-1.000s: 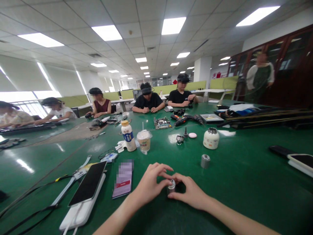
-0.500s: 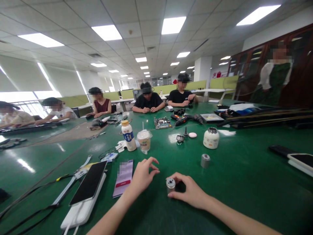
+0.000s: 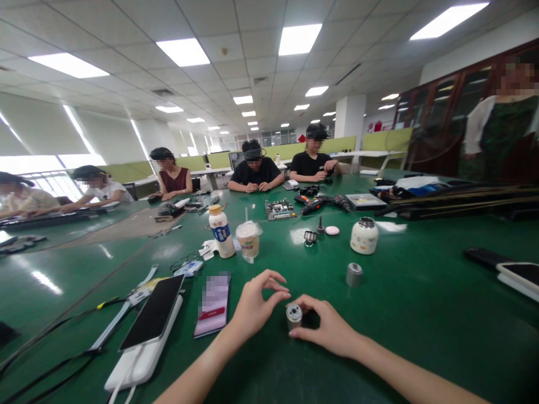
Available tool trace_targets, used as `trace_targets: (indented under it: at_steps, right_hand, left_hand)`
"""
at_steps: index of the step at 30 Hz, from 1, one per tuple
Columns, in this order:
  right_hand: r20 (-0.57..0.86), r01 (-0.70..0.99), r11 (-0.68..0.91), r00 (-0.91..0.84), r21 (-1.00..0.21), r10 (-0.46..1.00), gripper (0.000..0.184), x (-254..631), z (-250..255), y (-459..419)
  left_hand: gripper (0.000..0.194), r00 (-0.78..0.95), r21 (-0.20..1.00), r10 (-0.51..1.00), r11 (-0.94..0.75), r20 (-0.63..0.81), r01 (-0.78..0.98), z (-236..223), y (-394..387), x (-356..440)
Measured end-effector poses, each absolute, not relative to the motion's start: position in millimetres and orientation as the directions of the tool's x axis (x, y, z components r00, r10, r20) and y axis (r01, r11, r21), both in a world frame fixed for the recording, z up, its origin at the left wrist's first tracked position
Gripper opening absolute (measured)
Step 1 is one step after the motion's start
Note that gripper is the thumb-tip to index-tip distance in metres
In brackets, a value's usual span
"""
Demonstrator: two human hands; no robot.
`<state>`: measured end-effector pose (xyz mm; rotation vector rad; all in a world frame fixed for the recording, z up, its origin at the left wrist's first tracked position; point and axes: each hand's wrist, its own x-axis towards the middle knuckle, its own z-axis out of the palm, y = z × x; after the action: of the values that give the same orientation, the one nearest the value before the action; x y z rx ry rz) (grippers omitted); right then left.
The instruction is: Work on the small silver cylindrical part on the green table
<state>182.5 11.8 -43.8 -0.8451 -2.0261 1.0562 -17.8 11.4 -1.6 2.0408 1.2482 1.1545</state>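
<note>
My right hand (image 3: pixel 326 325) grips a small silver metal cylinder (image 3: pixel 293 317) between thumb and fingers. The cylinder stands upright on the green table, and small dark holes show in its top face. Just to the left, my left hand (image 3: pixel 261 300) hovers with thumb and fingers apart and nothing between them, its fingertips close to the cylinder's upper edge. A second, similar metal cylinder (image 3: pixel 354 275) stands farther back on the right, untouched. Left of my left hand lies a phone with a purple screen (image 3: pixel 213 306).
Beyond my hands stand a white bottle (image 3: pixel 222 231), a lidded drink cup (image 3: pixel 248 241) and a cream-coloured jar (image 3: pixel 364 235). A dark phone (image 3: pixel 154 314) rests on a white power bank at left. Farther back are a circuit board (image 3: pixel 280 210) and power drills (image 3: pixel 311 206). Several people sit around the table.
My left hand has moved right, nearer the cylinder. My right hand has stayed in place on it. A person standing at the far right has moved farther right.
</note>
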Motion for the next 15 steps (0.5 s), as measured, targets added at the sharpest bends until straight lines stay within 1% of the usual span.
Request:
trace_targets:
  at_steps: [2, 5, 8, 12, 15]
  right_hand:
    - [0.285, 0.230, 0.469, -0.547, -0.853, 0.787, 0.032, 183, -45, 12]
    - [0.298, 0.236, 0.478, -0.534, -0.846, 0.791, 0.030, 182, -47, 12]
    - [0.292, 0.242, 0.475, -0.534, -0.846, 0.793, 0.029, 182, -47, 12]
    - [0.296, 0.234, 0.478, -0.539, -0.847, 0.788, 0.031, 182, -48, 12]
    - [0.302, 0.245, 0.481, -0.525, -0.842, 0.796, 0.033, 182, -48, 13]
  left_hand:
    - [0.020, 0.281, 0.752, 0.875, -0.484, 0.395, 0.448, 6, 2, -10]
    - [0.022, 0.327, 0.682, 0.863, -0.505, 0.385, 0.530, 8, -6, -4]
    - [0.023, 0.330, 0.628, 0.859, -0.511, 0.391, 0.587, 6, -6, -3]
    - [0.022, 0.341, 0.615, 0.856, -0.517, 0.389, 0.596, 4, -4, -4]
    - [0.028, 0.386, 0.639, 0.848, -0.528, 0.362, 0.560, 5, -5, -6]
